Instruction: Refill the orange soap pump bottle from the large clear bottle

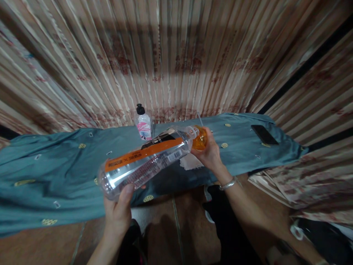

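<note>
A large clear plastic bottle (154, 162) with an orange and black label lies tilted across the middle, its neck higher and pointing right. My left hand (120, 206) is closed around its base, thumb on the near side. At the bottle's mouth, my right hand (209, 151) grips a small translucent orange container (200, 138). The bottle's neck meets that container; whether it reaches inside I cannot tell. Part of the container is hidden by my fingers. Any liquid in the bottle is hard to make out.
Behind the large bottle stands a small clear bottle (144, 125) with a black cap and pink label. A white tissue-like piece (191, 162) lies beneath my right hand. To the right, a dark phone (264, 134) rests on the green patterned cloth (68, 162). Pleated curtains (165, 62) hang behind.
</note>
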Motion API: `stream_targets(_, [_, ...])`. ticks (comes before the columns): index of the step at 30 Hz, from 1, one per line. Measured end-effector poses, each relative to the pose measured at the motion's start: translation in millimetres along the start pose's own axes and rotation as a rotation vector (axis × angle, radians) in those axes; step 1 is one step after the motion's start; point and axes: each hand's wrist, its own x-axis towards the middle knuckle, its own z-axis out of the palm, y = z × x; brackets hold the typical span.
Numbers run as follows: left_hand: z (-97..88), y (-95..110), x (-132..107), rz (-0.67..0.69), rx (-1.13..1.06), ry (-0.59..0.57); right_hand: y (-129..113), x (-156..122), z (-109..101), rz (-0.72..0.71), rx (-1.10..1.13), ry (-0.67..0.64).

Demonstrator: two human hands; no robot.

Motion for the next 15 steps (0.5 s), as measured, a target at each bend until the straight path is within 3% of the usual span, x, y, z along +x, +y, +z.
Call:
stream_targets(4, [2.5, 4.8, -0.5, -0.011, -0.043, -0.068, -1.6, 0.1, -0.3, 0.016, -0.007, -0.008])
stream_targets(10, [12.1, 11.7, -1.7, 0.027, -0.024, -0.003, -2.9, 0.6, -1.4, 0.022, -0.011, -0.021])
stream_targets(15, [9.0, 9.6, 0.4, 0.02, -0.046, -0.026, -3.3, 1.1, -1.8, 0.03, -0.004, -0.03])
